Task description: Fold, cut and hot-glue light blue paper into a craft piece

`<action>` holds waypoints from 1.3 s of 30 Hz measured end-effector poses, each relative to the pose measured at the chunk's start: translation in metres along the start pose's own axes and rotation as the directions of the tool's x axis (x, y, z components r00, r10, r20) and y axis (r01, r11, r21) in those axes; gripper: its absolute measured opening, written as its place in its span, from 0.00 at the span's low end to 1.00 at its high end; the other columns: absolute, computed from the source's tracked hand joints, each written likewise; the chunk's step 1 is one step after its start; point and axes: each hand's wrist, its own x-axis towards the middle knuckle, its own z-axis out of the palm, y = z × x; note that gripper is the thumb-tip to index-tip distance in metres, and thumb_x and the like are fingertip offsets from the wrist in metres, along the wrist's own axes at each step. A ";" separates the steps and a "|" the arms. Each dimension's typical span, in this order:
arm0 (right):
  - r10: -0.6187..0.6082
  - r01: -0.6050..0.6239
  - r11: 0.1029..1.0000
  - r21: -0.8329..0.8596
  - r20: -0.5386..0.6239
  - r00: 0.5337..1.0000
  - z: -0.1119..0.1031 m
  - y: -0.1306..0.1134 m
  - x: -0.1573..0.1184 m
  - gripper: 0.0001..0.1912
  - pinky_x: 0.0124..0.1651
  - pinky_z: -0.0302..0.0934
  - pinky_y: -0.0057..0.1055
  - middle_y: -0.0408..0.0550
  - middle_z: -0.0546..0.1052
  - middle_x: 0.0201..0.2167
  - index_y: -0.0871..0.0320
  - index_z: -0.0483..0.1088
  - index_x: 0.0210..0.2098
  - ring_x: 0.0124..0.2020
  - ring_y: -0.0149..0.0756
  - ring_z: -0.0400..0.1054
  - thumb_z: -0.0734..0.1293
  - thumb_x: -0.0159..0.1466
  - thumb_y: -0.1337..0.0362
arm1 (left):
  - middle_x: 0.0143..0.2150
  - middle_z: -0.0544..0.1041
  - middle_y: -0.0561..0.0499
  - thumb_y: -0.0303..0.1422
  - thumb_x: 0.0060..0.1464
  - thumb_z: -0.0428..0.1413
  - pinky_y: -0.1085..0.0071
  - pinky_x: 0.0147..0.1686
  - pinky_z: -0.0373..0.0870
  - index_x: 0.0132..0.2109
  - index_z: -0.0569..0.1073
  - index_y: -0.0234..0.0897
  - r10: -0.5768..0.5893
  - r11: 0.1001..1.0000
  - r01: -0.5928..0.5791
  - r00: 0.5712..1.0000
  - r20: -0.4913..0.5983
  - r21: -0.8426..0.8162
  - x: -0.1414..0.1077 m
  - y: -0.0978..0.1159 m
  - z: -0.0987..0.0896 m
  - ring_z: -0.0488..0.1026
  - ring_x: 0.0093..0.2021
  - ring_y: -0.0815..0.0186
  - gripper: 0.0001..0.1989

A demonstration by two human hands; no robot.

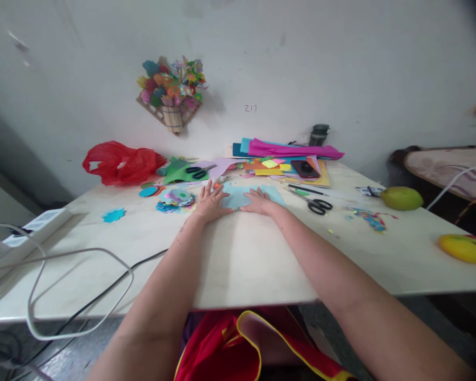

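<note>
A light blue paper sheet (238,194) lies flat on the pale table (238,259) at arm's length. My left hand (210,203) presses down on its left part with fingers spread. My right hand (259,201) rests flat on its right part, fingers pointing left. Neither hand grips anything. A pile of cut paper flowers and discs (176,200) sits just left of my left hand. Black-handled scissors (315,203) lie just right of my right hand.
Stacked coloured paper (285,156), a phone (304,169) and a second pair of scissors (198,171) lie at the back. A red plastic bag (121,161) is back left. Power strip (35,226) and cables lie left. Two mangoes (401,198) (465,248) lie right.
</note>
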 end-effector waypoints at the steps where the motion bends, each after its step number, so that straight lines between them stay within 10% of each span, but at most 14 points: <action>1: 0.001 -0.001 1.000 -0.001 0.002 1.000 0.000 0.000 0.000 0.44 0.61 0.26 0.45 0.46 0.38 0.65 0.52 0.46 0.62 0.64 0.46 0.23 0.58 0.52 0.40 | 0.63 0.55 0.50 0.51 0.45 0.53 0.49 0.59 0.33 0.53 0.66 0.45 0.010 1.000 -0.010 1.000 0.004 0.014 0.001 0.001 0.002 0.31 0.65 0.51 0.29; 39: 0.035 -0.035 0.999 -0.016 0.025 0.999 -0.001 -0.011 -0.003 0.44 0.60 0.24 0.49 0.47 0.37 0.65 0.50 0.46 0.62 0.64 0.46 0.23 0.57 0.52 0.37 | 0.66 0.45 0.57 0.51 0.51 0.45 0.42 0.56 0.26 0.56 0.63 0.51 -0.169 0.977 0.154 0.981 0.094 0.149 0.002 0.004 -0.001 0.23 0.64 0.50 0.26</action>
